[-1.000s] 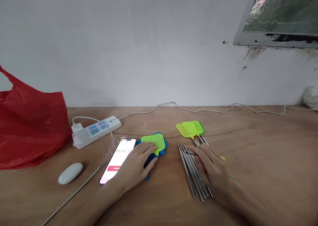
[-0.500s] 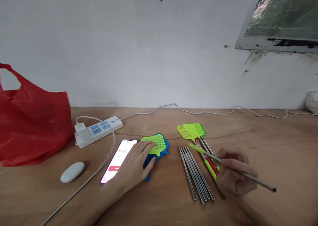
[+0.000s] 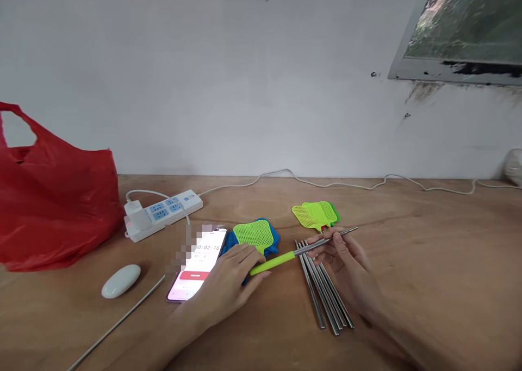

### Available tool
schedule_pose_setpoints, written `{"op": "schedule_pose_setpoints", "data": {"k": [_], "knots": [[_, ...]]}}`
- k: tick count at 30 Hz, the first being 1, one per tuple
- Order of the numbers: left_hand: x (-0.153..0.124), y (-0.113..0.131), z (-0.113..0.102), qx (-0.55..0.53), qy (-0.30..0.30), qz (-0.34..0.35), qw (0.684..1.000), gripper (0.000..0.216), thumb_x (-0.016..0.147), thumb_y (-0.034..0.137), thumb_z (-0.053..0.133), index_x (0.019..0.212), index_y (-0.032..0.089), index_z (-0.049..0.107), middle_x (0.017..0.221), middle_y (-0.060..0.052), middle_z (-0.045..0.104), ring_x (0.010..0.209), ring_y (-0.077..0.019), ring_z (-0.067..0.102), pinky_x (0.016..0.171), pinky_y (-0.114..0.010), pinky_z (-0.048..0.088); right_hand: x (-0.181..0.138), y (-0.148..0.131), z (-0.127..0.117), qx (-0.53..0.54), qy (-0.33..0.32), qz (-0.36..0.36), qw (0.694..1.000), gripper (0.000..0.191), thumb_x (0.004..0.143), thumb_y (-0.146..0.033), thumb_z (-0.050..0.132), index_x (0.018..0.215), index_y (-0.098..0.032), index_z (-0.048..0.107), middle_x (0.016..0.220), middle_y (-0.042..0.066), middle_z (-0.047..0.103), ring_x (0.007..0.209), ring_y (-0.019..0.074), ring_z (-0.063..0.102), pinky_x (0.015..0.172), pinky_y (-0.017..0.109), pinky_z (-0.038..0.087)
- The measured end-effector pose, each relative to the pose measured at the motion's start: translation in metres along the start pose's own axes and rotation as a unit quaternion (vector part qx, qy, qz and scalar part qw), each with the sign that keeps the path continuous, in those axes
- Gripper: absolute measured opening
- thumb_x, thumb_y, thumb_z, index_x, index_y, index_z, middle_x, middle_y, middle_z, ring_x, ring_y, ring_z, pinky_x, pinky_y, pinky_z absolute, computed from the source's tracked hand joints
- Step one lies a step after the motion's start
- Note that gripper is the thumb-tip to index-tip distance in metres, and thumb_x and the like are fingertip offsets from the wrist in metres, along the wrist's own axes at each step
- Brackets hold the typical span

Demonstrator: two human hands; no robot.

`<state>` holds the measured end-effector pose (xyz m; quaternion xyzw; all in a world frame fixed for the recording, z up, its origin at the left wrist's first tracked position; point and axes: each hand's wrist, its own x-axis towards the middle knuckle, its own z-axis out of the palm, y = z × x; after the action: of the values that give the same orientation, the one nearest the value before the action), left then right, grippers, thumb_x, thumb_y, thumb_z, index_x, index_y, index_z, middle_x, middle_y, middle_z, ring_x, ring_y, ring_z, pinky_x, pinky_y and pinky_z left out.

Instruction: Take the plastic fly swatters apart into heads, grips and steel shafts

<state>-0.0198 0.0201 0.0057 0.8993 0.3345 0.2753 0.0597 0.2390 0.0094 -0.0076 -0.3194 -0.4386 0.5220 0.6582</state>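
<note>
The pale wall (image 3: 244,88) stands beyond the steel rods (image 3: 327,300) and closes off the far edge of the table (image 3: 440,246), whose wood runs on to the right of the rods, the broader side for swinging anything long. Far left of the rods, the red bag (image 3: 65,208) and then the white power strip (image 3: 175,203) hem in that side. The right hand (image 3: 350,265) is over the rods' upper part, its fingers pinched narrow around the shaft of a handle (image 3: 275,263) with a lime grip. The left hand (image 3: 234,276) lies left of the rods, fingers curved beside the grip's end; whether they grasp it I cannot tell. Half a second ago the shaft's end pointed right and toward the wearer; now the handle slants across the rods' far ends, grip to the left, so both hands are at one piece. The lit phone (image 3: 204,259) is farther left of the rods, just beside the left wrist, leaving little room there. Between phone and rods, a lime swatter head (image 3: 253,233) tops blue heads (image 3: 274,243); just beyond the rods lie green heads (image 3: 313,216). Smallest, a white mouse-like oval (image 3: 121,281) sits well left of the rods.
</note>
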Motion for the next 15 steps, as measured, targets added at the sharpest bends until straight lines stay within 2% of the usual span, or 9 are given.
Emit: {"op": "schedule_pose_setpoints", "data": {"k": [6, 10, 15], "knots": [[-0.002, -0.004, 0.002, -0.005, -0.027, -0.001, 1.000, 0.015, 0.104, 0.028, 0.048, 0.103, 0.018, 0.059, 0.096, -0.007, 0.069, 0.086, -0.0240, 0.065, 0.074, -0.034, 0.048, 0.003, 0.007, -0.006, -0.036, -0.028, 0.057, 0.997, 0.023, 0.087, -0.041, 0.076, 0.099, -0.021, 0.075, 0.103, 0.008, 0.076, 0.079, 0.0179, 0.071, 0.069, 0.028, 0.056], [-0.002, -0.003, 0.001, -0.001, -0.054, -0.015, 0.998, 0.023, 0.106, 0.031, 0.041, 0.101, 0.018, 0.059, 0.092, -0.006, 0.068, 0.081, -0.0233, 0.064, 0.070, -0.032, 0.046, 0.002, 0.012, -0.008, -0.035, -0.032, 0.054, 0.997, 0.019, 0.088, -0.039, 0.075, 0.096, -0.021, 0.076, 0.099, 0.007, 0.077, 0.075, 0.0150, 0.070, 0.069, 0.025, 0.056], [-0.003, 0.001, -0.001, 0.039, -0.082, -0.027, 0.995, 0.034, 0.108, 0.031, 0.030, 0.091, 0.019, 0.056, 0.081, -0.006, 0.064, 0.070, -0.0232, 0.060, 0.062, -0.031, 0.039, 0.000, 0.012, -0.002, -0.003, -0.002, 0.047, 0.999, 0.021, 0.083, -0.041, 0.080, 0.089, -0.022, 0.076, 0.091, 0.005, 0.077, 0.069, 0.0135, 0.070, 0.070, 0.026, 0.058]]}}
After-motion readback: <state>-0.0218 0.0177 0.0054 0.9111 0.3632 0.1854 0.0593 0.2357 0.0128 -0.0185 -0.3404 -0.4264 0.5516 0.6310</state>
